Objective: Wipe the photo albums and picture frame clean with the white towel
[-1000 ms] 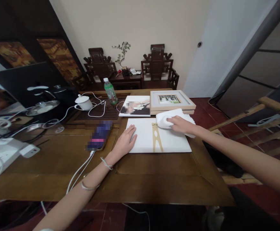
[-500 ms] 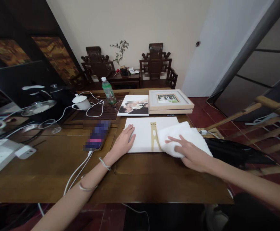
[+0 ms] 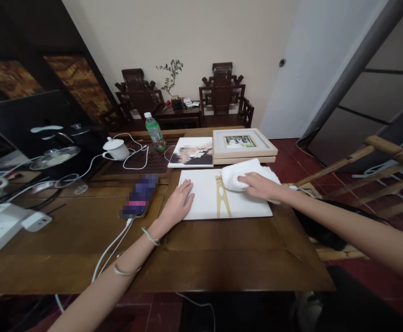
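The right hand (image 3: 262,186) lay palm down on a bunched white cloth (image 3: 238,175), fingers curled over it and pressing it onto the far right part of a white board (image 3: 243,205) with a gold clothespin-shaped stand (image 3: 221,198) on its face. The left hand (image 3: 178,205) rested flat with fingers spread on the board's left edge, holding nothing. The board lay flat on the wooden table (image 3: 222,258), in front of the person. Just beyond the cloth stood a stack of light wooden picture frames (image 3: 243,145), nearly touching it, with a printed photo canvas (image 3: 192,153) beside them on the left. A phone (image 3: 139,196) on a white cable (image 3: 109,251) lay just left of the left hand. Farther back were a white lidded cup (image 3: 116,148) and a green bottle (image 3: 154,131), well apart from both hands.
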The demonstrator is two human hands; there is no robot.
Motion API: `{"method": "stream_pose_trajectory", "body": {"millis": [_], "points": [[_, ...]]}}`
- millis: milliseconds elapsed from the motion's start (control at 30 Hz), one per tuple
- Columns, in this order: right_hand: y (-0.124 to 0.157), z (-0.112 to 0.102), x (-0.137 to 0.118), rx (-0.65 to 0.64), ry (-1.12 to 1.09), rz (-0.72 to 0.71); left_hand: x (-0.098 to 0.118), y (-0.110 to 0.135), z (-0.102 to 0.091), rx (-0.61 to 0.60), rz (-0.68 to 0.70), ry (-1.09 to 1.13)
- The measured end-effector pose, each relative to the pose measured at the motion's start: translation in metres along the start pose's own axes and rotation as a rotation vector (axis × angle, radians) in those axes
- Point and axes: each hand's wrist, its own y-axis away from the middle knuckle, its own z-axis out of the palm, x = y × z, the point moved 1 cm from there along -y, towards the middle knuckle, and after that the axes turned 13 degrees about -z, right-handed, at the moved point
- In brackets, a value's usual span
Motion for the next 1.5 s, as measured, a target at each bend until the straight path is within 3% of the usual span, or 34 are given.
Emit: {"method": "stream_pose_trajectory", "body": {"millis": [167,300,433,667,800,933,1267,1367,1500], "points": [[-0.021,-0.002,0.022,0.02,0.02,0.008,0.001,0.0,-0.001,-0.011,-0.008,0.009],[-0.018,0.005,0.017,0.034,0.038,0.024,0.001,0.0,-0.001,-0.008,-0.006,0.01],[0.004,0.014,-0.005,0.059,0.014,-0.002,0.0,0.0,0.0,0.003,0.0,0.019],[0.066,0.027,-0.071,0.055,-0.195,-0.055,0.001,0.001,0.0,0.007,-0.004,0.01],[0.075,0.024,-0.087,0.039,-0.247,-0.051,0.002,0.001,0.0,-0.001,-0.004,-0.008],[0.057,0.017,-0.068,0.029,-0.205,-0.038,0.002,0.001,0.0,-0.003,-0.006,0.0],[-0.011,0.003,0.02,0.017,0.045,0.009,0.001,0.0,0.0,-0.016,-0.01,0.006],[-0.018,0.005,0.027,0.039,0.057,0.026,0.002,0.0,-0.002,-0.022,-0.009,0.008],[-0.01,0.013,0.013,0.066,0.067,0.027,0.002,0.0,-0.002,-0.022,-0.009,-0.001]]}}
